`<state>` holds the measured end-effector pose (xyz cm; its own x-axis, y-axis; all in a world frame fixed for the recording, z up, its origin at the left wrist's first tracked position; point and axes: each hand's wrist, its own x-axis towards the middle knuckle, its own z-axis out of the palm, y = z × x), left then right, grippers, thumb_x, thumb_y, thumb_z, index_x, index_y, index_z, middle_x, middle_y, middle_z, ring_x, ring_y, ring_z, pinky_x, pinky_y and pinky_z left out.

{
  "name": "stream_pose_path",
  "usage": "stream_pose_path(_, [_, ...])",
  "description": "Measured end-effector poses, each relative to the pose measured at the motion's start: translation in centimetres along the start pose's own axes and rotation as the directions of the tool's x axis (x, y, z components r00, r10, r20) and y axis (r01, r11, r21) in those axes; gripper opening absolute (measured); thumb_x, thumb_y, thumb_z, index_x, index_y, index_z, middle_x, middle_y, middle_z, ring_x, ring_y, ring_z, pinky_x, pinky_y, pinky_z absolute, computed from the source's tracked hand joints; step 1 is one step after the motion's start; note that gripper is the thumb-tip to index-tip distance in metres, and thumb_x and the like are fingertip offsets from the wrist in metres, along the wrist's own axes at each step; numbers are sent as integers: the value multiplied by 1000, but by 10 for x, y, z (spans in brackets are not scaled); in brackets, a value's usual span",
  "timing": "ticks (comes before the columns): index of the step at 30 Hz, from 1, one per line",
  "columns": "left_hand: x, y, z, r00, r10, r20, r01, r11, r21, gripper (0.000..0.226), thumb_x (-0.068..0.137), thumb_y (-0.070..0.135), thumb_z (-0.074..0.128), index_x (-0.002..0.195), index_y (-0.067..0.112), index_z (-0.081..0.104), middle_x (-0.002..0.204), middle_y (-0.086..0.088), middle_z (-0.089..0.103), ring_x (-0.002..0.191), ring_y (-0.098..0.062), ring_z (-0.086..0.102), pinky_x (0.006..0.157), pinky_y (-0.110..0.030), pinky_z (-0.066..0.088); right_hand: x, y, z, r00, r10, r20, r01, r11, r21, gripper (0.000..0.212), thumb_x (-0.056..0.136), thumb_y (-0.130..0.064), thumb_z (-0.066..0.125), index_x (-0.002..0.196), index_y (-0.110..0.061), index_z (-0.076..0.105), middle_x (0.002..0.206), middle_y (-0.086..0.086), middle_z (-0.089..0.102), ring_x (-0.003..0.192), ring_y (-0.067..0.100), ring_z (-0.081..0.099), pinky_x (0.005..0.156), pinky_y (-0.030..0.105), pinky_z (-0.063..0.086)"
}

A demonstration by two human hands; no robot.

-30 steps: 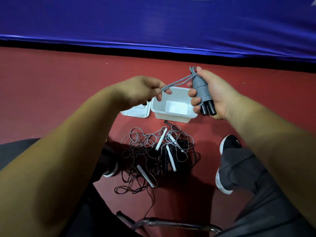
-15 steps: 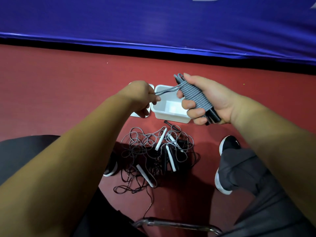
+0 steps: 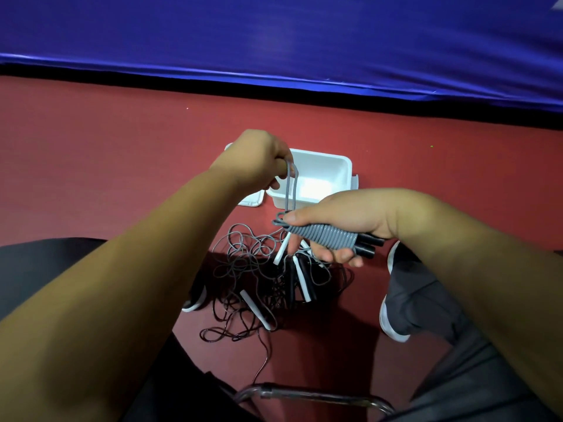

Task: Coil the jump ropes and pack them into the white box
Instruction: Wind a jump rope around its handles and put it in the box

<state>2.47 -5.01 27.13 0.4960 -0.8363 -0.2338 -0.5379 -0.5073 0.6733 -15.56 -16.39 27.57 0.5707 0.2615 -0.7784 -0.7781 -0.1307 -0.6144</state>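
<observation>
At frame centre, a grey coiled jump rope with black handles (image 3: 327,237) is gripped by the closed right hand (image 3: 338,220). Its free loop is pinched in the closed left hand (image 3: 256,161) above the open white plastic box (image 3: 344,169). A tangle of thin ropes (image 3: 262,278) is seen below.

A grey jump rope (image 3: 323,237) is seen wound tightly round its black handles, a loop drawn up taut. More ropes (image 3: 268,278) are left tangled on the floor, white handles showing. Just beyond, the white box (image 3: 320,181) is set open.
</observation>
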Motion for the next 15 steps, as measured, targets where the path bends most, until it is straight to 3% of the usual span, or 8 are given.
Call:
stream_pose_path(2, [-2,8,3,999,31,-11,-31,999,8,26,91,2,61,88,18,81,80,-2,77,62,-14,76,66,-47,66,5,4,-1,996,69,-47,-73,995,-74,91,86,-79,66,129,0,70,82,23,58,51,22,48,50,32,49])
stream_pose_path(3, [-4,12,5,999,40,-18,-40,999,8,26,92,3,61,88,19,81,80,-1,77,61,-12,76,67,-46,66,6,5,-2,992,103,-78,-111,989,-96,92,86,-80,66,122,5,71,81,23,60,50,22,49,50,32,50])
stream_pose_path(5, [-5,18,7,998,59,-32,-59,998,10,23,93,8,64,87,22,81,78,1,77,61,-10,75,67,-45,66,6,4,-3,977,130,-171,-151,982,-113,78,96,-72,60,107,4,70,74,17,69,45,20,51,48,30,50])
stream_pose_path(8, [-8,25,6,996,72,-53,-73,997,-13,16,95,13,69,88,22,81,73,-6,76,60,-11,75,66,-44,66,9,6,-9,958,69,-277,-101,990,-101,52,102,-63,58,129,-18,56,88,15,80,48,20,56,49,32,54])
stream_pose_path(12, [-10,30,-4,994,101,-45,-99,994,43,13,94,14,73,98,19,84,61,11,71,53,-4,69,59,-22,59,14,14,-16,932,29,-361,-61,995,-78,30,103,-55,61,118,-30,60,85,12,72,53,22,57,49,31,52])
stream_pose_path(15, [-12,31,-15,991,133,3,-133,981,139,19,93,13,74,107,22,84,78,12,76,74,-6,70,69,-22,55,15,19,-22,881,-18,-473,-34,994,-100,27,103,-55,61,116,-31,61,81,9,65,55,20,57,48,29,51])
